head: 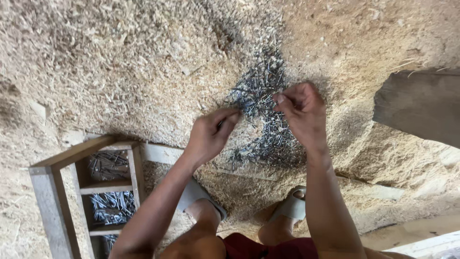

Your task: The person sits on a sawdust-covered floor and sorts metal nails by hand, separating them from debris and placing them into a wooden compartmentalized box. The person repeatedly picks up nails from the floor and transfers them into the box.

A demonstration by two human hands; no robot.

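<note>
Hands pinching nails: left hand [211,134], right hand [299,110]; nail pile [261,96] beneath; tray [57,163] left.

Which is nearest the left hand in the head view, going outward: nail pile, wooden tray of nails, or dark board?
From the left hand:
1. Nail pile, touching the fingertips, just to its right on the sawdust.
2. Wooden tray of nails, lower left, beside the left forearm.
3. Dark board, far right edge, beyond the right hand.

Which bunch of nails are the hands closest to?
The loose pile of nails on the sawdust. Both the left hand and right hand are over it. The other nails lie sorted in the wooden box at lower left.
</note>
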